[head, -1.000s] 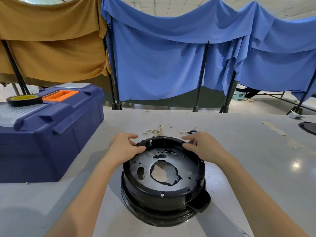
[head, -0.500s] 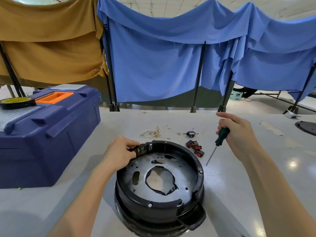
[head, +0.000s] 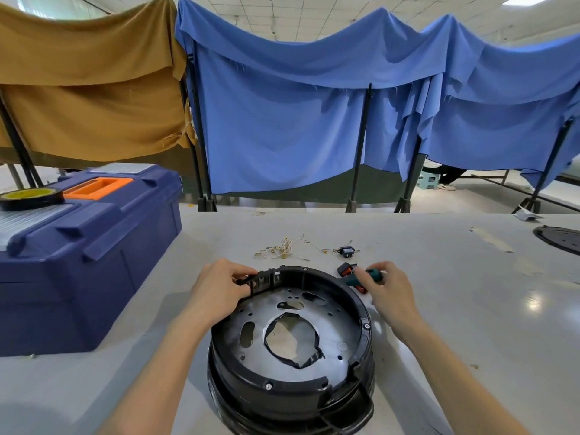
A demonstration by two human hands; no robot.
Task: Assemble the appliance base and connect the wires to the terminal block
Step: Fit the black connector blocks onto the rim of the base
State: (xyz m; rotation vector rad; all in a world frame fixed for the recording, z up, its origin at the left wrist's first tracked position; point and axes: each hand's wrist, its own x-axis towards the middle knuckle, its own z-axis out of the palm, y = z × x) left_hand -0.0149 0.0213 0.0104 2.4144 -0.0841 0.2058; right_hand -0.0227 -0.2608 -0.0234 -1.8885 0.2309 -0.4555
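Note:
The round black appliance base [head: 290,381] lies upside down on the grey table, its metal bottom plate with a ragged centre hole facing up. My left hand [head: 219,290] grips the base's far left rim beside the terminal slots. My right hand [head: 387,291] holds a green-handled screwdriver [head: 361,277] low over the table, just right of the rim, next to small black and red rocker switches [head: 345,269]. A tangle of thin wires [head: 282,250] and another small switch [head: 346,251] lie beyond the base.
A large blue toolbox [head: 81,246] with an orange handle and a roll of tape [head: 29,196] on top stands at the left. A black disc [head: 561,238] sits at the table's far right edge. Blue and brown cloths hang on stands behind the table.
My right hand left the rim, picked up the screwdriver and raised it, then brought it down beside the switches near the rim. My left hand stayed on the rim.

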